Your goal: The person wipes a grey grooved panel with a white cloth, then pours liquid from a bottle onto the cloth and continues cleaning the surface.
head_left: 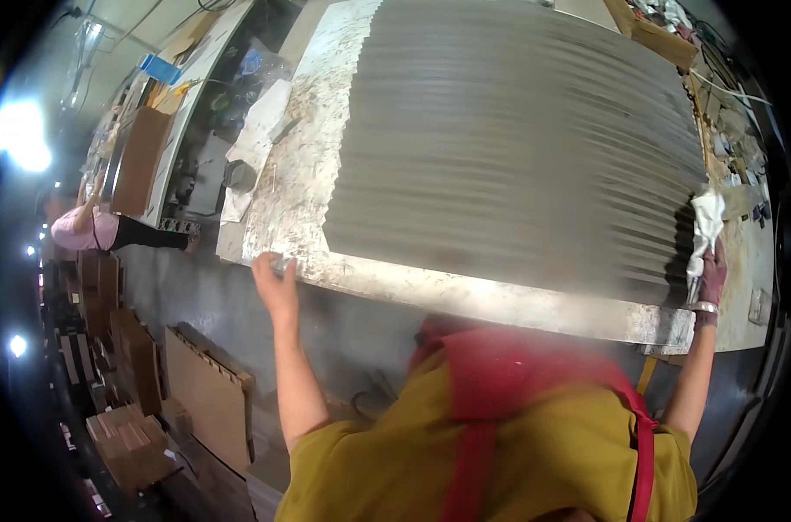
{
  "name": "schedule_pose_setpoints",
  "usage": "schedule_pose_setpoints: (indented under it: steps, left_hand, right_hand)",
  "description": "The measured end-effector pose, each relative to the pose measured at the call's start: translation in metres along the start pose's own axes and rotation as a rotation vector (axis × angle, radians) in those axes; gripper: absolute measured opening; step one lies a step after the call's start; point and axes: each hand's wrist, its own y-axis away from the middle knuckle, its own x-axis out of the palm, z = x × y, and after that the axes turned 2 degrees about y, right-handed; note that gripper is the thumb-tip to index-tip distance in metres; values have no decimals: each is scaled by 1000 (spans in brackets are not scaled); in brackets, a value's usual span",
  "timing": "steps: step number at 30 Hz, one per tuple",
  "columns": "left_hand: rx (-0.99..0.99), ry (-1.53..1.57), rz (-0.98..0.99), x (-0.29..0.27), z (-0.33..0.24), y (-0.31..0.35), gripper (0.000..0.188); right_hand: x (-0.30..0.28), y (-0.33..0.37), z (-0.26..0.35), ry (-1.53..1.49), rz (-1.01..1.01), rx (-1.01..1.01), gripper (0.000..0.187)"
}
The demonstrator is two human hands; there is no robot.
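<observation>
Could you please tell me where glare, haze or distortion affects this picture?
Head view: glare blows out the lamp at left; head view: a hazy smear softens parts of the grey ridged surface and the red apron; head view: fisheye distortion bows the pale front edge, with black corners.

No words, numbers or signs are showing legibly here. A small white patch (170,453) is standing out beside the stacked brown cartons (127,442) at lower left, but it is appearing too small to tell whether it is carrying print. The blue box (159,69) at upper left is also lying too far off for any lettering to be read.
</observation>
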Motion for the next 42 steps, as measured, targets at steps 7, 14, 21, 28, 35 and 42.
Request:
schedule_pose_setpoints:
  steps: [7,14,21,28,35,42]
  left_hand:
    - [-80,140,245,2,-15,23,5]
    - [17,360,211,54,-10,12,57]
    - [137,187,338,78,-24,8,73]
    - [-7,481,409,80,-18,6,67]
    - [505,-147,133,56,-71,18,84]
    - [913,-98,489,113,-237,79,86]
  right_hand:
    - [83,48,96,-192,224,-180,49]
    - [174,129,199,446,530,-928,46]
    - [405,212,281,89,438,-1174,14]
    - [430,226,328,249,738,-1177,21]
    - [165,121,148,544,83,-860,27]
    - [38,56,86,553,-312,-170,26]
